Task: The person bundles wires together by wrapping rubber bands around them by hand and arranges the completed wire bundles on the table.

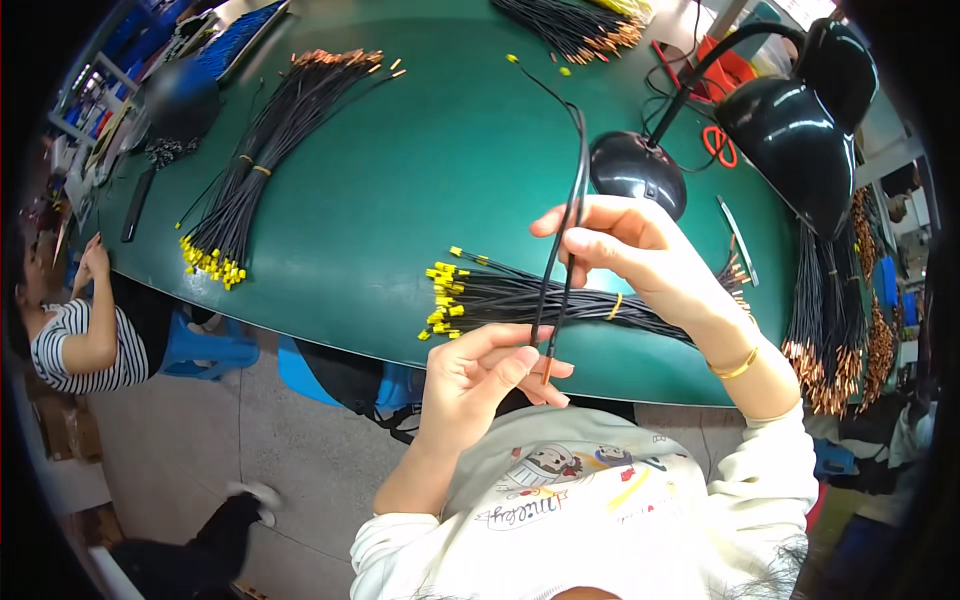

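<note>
Two slim black plastic-coated cable strands (583,150), with a copper-coloured tip at the lower end, are held up above a green, smooth-surfaced worktop (390,200), in front of the wearer's body. Their lower ends are pinched between the thumb and fingers of the left hand (490,375), while higher up they are clasped between the thumb and forefinger of the right hand (625,245); in both cases the grip is closed on the strands. Their upper length is left to arch away freely toward the far side, where a small yellow connector (512,59) is seen at an end. Just beneath the hands, a flat sheaf of black cables with yellow connectors (510,292) is laid crosswise, and it is bound by a thin yellow band (614,306). Farther left, a second fanned sheaf of black cables with copper tips (270,140) is likewise banded. As far as can be judged, the gathering and tying of these two sheaves is already done, whereas the held strands are not yet joined to either. Whether they are being checked, sorted or shaped cannot be told, so how much is left can be judged only for this loose pair, which is not yet set down.
</note>
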Demonstrator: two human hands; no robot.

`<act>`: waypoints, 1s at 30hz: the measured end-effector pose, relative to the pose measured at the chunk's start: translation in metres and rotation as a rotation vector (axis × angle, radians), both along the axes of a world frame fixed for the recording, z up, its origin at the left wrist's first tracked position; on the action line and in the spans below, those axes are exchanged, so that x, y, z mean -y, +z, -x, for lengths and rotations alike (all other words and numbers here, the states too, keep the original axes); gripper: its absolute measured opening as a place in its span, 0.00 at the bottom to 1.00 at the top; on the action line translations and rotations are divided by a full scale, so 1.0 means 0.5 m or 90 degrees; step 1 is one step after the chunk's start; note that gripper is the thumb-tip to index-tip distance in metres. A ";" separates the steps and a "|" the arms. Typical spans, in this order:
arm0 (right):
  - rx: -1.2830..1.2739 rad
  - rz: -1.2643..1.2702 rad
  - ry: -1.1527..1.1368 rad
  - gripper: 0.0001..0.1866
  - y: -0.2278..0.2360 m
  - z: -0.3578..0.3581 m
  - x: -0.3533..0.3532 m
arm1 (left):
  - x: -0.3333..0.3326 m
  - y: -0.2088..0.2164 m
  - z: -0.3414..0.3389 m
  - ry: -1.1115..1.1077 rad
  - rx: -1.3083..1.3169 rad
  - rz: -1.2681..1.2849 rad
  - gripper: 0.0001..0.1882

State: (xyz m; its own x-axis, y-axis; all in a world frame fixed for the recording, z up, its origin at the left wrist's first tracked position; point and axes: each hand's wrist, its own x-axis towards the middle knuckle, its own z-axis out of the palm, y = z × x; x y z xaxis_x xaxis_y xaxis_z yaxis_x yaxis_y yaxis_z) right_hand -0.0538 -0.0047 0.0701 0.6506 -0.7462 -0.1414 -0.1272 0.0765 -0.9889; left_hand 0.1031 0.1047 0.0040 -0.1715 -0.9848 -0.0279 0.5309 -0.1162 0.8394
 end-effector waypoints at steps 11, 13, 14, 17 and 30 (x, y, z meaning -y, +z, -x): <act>0.021 0.025 0.000 0.12 0.007 0.025 -0.011 | -0.013 0.024 0.031 -0.017 0.031 -0.034 0.14; 0.030 0.027 0.001 0.13 0.006 0.026 -0.011 | -0.013 0.023 0.032 -0.015 0.040 -0.036 0.13; 0.031 0.032 0.000 0.13 0.006 0.027 -0.011 | -0.014 0.022 0.032 -0.016 0.038 -0.035 0.13; 0.034 0.036 -0.005 0.13 0.006 0.029 -0.011 | -0.015 0.022 0.033 -0.021 0.039 -0.038 0.13; 0.017 0.045 -0.022 0.14 -0.001 0.027 -0.009 | -0.011 0.019 0.032 -0.054 0.015 -0.051 0.10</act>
State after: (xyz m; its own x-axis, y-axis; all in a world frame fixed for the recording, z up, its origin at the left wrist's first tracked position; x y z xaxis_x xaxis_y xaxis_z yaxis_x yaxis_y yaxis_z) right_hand -0.0673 0.0000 0.0698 0.6264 -0.7763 -0.0706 -0.0996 0.0101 -0.9950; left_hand 0.0871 0.1104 0.0137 -0.2522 -0.9612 -0.1112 0.4963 -0.2272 0.8379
